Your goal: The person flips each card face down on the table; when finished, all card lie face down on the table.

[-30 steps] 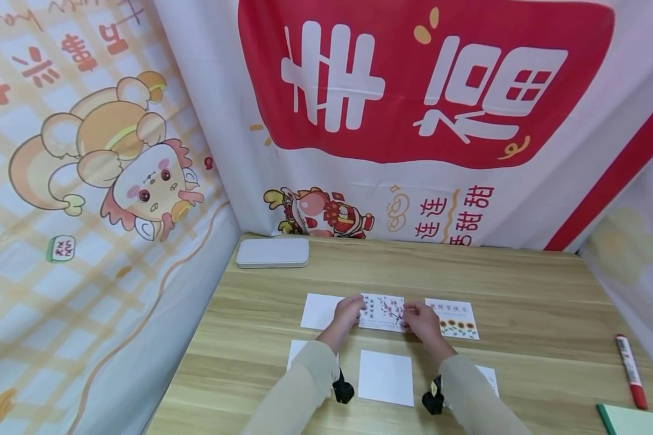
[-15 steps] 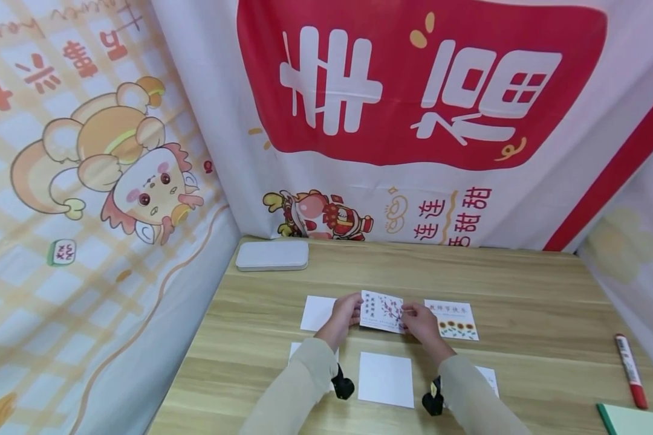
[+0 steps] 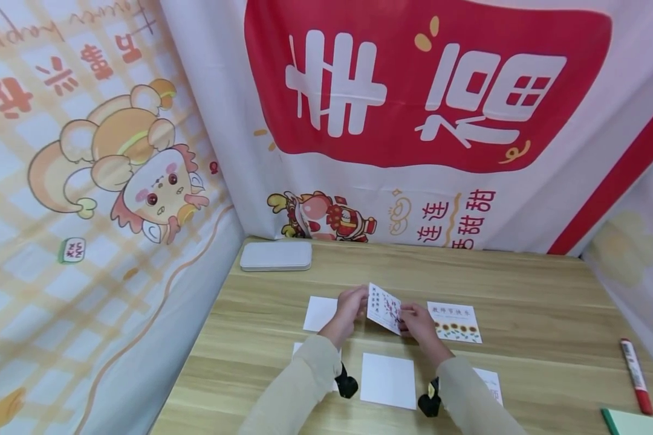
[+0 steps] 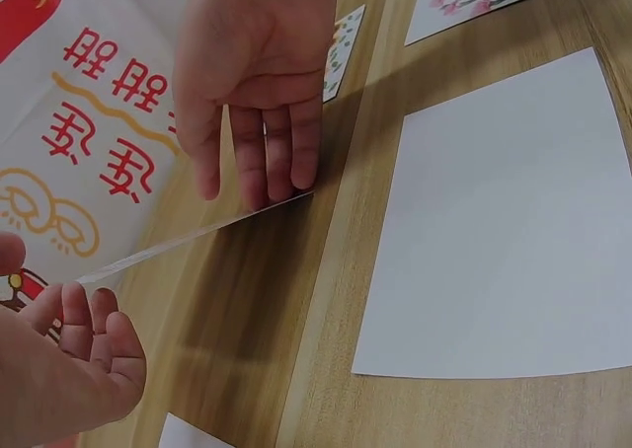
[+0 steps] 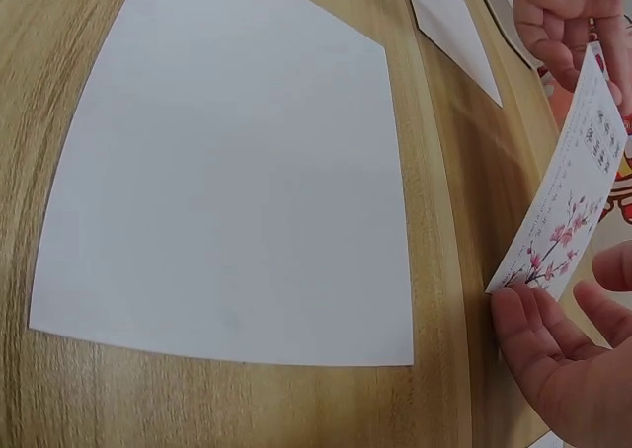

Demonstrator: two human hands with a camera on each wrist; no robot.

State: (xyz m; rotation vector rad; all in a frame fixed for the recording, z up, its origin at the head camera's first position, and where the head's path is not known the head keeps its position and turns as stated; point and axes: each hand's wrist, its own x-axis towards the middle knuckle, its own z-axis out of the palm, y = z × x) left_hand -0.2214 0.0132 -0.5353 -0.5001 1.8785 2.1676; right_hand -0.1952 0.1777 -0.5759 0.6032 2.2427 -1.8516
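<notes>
Above the table [image 3: 533,296], in the head view, left hand [image 3: 352,306] and right hand [image 3: 420,323] pinch a blossom card [image 3: 382,307] at opposite ends; a sleeve [image 3: 317,364] mostly hides one white card [image 3: 297,349]. Left wrist: blossom card edge-on, print unreadable. Right wrist: frame edges crop both hands.

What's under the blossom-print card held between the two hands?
Under the card, the left-wrist view shows the wooden tabletop, darkened by shadow. From the head view, the tabletop directly behind the card, left hand and right hand is covered.
</notes>
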